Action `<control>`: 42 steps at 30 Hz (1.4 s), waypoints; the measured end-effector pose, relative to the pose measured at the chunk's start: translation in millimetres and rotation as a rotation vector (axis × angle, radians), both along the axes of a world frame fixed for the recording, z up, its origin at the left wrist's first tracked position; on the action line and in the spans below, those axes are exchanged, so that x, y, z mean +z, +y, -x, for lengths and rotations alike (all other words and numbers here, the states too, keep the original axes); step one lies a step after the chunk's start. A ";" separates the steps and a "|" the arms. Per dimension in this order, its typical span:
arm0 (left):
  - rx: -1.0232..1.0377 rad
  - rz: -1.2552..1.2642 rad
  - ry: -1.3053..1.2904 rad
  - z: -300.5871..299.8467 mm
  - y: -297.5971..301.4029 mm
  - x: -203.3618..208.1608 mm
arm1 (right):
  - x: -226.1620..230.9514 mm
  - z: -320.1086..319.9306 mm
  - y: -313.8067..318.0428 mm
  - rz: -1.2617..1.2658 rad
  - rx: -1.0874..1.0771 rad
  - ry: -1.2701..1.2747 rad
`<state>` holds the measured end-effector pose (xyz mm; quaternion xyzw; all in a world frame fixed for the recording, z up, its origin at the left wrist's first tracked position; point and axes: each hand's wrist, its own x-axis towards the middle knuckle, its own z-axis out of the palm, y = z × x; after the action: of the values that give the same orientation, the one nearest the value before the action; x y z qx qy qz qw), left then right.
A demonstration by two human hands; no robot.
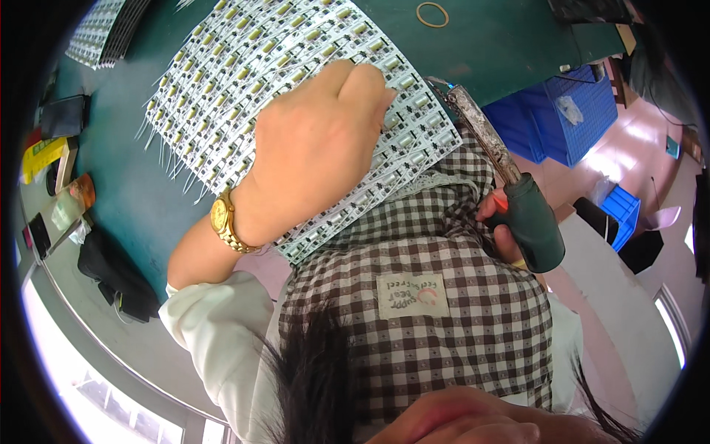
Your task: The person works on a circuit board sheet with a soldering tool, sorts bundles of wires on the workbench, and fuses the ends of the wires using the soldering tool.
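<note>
A large white panel of circuit boards (pixel 222 81) lies at the near edge of the table, its rows set with small yellowish parts and thin wire leads sticking out along the left side. Over its right half is my left hand (pixel 318 126), fingers curled in; what they pinch, if anything, is hidden beneath them. A gold watch (pixel 222 218) circles that wrist. Beyond the panel's right edge, my right hand (pixel 506 237) grips a soldering gun (pixel 540 229) by its dark green handle with a red trigger. Its scorched metal barrel (pixel 484 129) slants up towards the panel's right corner.
The green table (pixel 488 44) carries a rubber band (pixel 432 15) and a stack of similar panels (pixel 107 33) at the far left. Blue crates (pixel 577 111) stand off to the right. A yellow box (pixel 44 157) and a black bag (pixel 115 270) are at the left.
</note>
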<state>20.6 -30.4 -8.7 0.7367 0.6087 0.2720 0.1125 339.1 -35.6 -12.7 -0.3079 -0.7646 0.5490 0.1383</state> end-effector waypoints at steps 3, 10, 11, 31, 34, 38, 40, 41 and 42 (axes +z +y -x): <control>-0.111 0.130 -0.107 -2.6 -4.6 -11.5 | -6.4 -16.2 7.3 0.056 0.064 -0.047; -0.107 0.278 -0.019 -8.6 -4.9 -14.8 | 4.1 -6.2 -18.2 0.389 -0.346 0.196; -0.107 0.280 -0.018 -8.6 -5.0 -15.4 | 4.7 -7.5 -19.2 0.391 -0.345 0.197; -0.157 0.309 -0.036 -6.1 1.2 -13.7 | 16.4 -1.9 -13.2 0.386 -0.320 -0.072; -0.167 0.323 -0.076 -4.3 2.3 -13.1 | 14.6 -0.1 -19.4 0.308 -0.338 0.030; -0.151 0.347 -0.050 -6.3 -2.8 -13.8 | 6.2 -3.9 -22.7 0.316 -0.334 0.036; -0.174 0.343 -0.061 -6.9 1.6 -15.3 | 6.9 -7.7 -23.1 0.290 -0.331 0.003; -0.172 0.341 -0.062 -6.7 1.6 -14.8 | 7.6 -9.5 -23.7 0.279 -0.326 -0.005; -0.177 0.341 -0.063 -6.7 1.7 -14.6 | 9.0 -13.1 -23.8 0.289 -0.308 -0.009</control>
<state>27.2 -28.6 -23.3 0.7487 0.5752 0.1770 0.2780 352.2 -59.4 -3.7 -0.4402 -0.6227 0.6238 0.1715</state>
